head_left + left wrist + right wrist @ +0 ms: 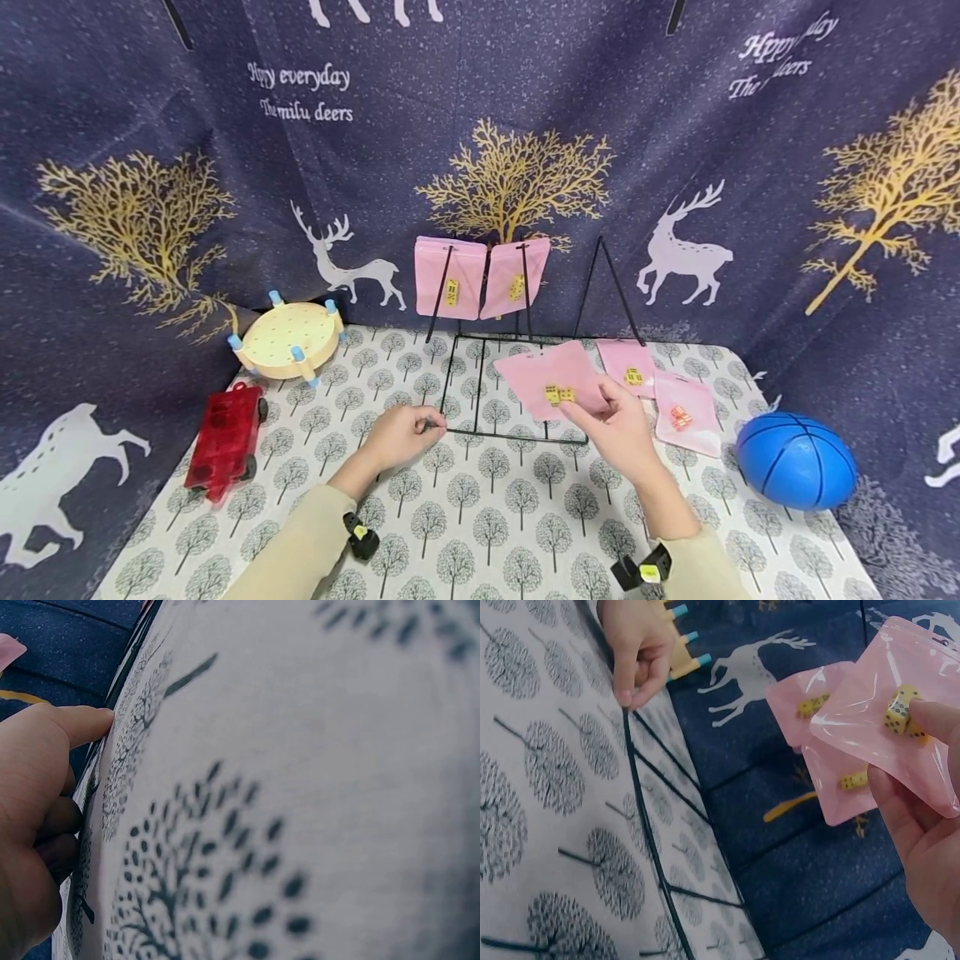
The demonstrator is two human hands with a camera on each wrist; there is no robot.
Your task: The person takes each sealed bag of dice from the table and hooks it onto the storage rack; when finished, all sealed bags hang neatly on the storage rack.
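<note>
My right hand (618, 425) pinches a pink zip bag (536, 375) by its lower right part, above the base of a black wire rack (480, 383). Two yellow dice (558, 395) show in that bag, with the thumb against them. My left hand (405, 433) pinches the front bar of the rack at its left corner; in the right wrist view its thumb and forefinger (634, 690) meet on the bar. Pink bags with yellow dice hang from the rack's left hook (450, 279) and middle hook (517, 279). The right hook (621, 292) holds no bag.
Right of the rack lie a pink bag with yellow dice (628, 367) and one with orange dice (686, 412). A blue ball (797, 460) sits at the right edge. At left are a red toy cart (227, 437) and an upturned round stool (291, 340). A dark curtain hangs behind.
</note>
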